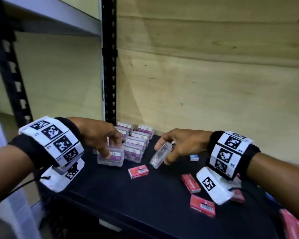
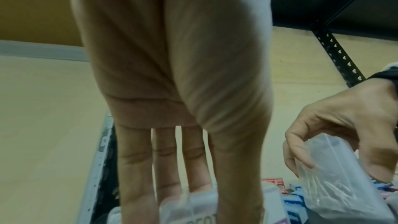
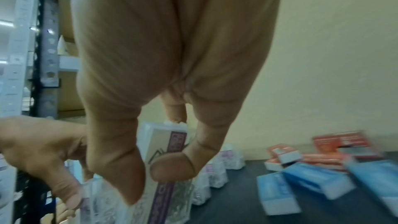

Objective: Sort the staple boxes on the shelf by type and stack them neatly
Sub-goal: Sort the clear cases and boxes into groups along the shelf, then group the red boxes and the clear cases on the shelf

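The clear plastic box [image 1: 160,156] held in the right hand [image 1: 181,145] is off the shelf surface, tilted, with its long axis running from upper right down to lower left in the head view; its lower end points toward the front of the shelf [image 1: 110,190]. The right thumb and fingers are curled round its upper half, as the right wrist view confirms, where the thumb tip [image 3: 172,168] presses on the purple-banded label. To the left of this box, apart from it, stands the grouped row of clear boxes [image 1: 136,144] at the back left corner. The front box of that group [image 1: 110,156] sits on the shelf, and the left hand [image 1: 100,135] grips it from above with fingers curled down over its top edge. The coming move appears to be placing the held box with this group: the target lies left of the right hand, and the box must be levelled to match the upright neighbours. The left hand is nearer the group and steadies it. Red boxes [image 1: 138,171] lie scattered flat toward the front right, and a small blue box [image 1: 194,157] lies behind the right hand.
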Tool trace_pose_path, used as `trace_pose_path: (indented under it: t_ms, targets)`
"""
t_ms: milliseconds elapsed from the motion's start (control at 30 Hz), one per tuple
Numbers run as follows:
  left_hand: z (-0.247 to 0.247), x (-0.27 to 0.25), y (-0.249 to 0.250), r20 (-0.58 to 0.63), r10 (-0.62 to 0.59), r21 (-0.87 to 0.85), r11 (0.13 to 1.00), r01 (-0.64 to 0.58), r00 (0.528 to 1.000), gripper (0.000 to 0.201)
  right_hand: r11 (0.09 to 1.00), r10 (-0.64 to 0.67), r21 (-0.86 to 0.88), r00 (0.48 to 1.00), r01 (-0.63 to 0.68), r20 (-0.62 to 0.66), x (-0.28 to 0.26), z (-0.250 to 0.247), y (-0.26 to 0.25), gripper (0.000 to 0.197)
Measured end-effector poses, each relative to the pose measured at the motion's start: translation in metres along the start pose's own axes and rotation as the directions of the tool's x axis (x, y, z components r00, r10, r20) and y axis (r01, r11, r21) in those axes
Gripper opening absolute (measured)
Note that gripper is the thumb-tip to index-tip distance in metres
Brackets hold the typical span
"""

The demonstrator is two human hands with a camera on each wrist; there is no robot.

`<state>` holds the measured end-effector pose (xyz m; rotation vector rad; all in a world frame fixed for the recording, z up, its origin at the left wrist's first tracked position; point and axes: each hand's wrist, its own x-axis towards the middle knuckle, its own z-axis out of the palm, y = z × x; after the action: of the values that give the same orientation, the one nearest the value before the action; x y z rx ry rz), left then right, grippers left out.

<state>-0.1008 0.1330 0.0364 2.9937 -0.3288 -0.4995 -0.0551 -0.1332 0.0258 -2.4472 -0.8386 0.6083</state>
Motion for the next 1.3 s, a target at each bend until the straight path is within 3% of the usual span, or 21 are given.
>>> trace_pose_path:
  t_ms: [133,367,567,867,1300]
  targets:
    - [0.003,-0.004,-0.017,0.013,-0.079,0.035,0.996,0.078,0.997,0.036,0.993,-0.082,0.09,0.997,0.082,-0.007,0.028,0.012,-0.021,0.024]
    - [0.008,-0.004,-0.04,0.026,-0.147,0.042,0.988,0.146,0.989,0.033,0.959,-0.213,-0.201,0.976,0.2,-0.042,0.057,0.029,-0.053,0.034]
    - [0.012,-0.001,-0.05,0.035,-0.177,0.028,0.984,0.177,0.983,0.033,0.911,-0.188,-0.379,0.982,0.162,-0.032,0.071,0.044,-0.066,0.033]
    - [0.018,0.005,-0.054,-0.009,-0.161,-0.02,0.987,0.16,0.987,0.033,0.926,-0.098,-0.371,0.993,0.066,-0.07,0.078,0.054,-0.063,0.029]
    - [0.004,-0.012,-0.034,-0.111,-0.124,0.052,0.99,0.131,0.986,0.032,0.92,-0.135,-0.383,0.985,0.083,-0.109,0.064,0.036,-0.054,0.028]
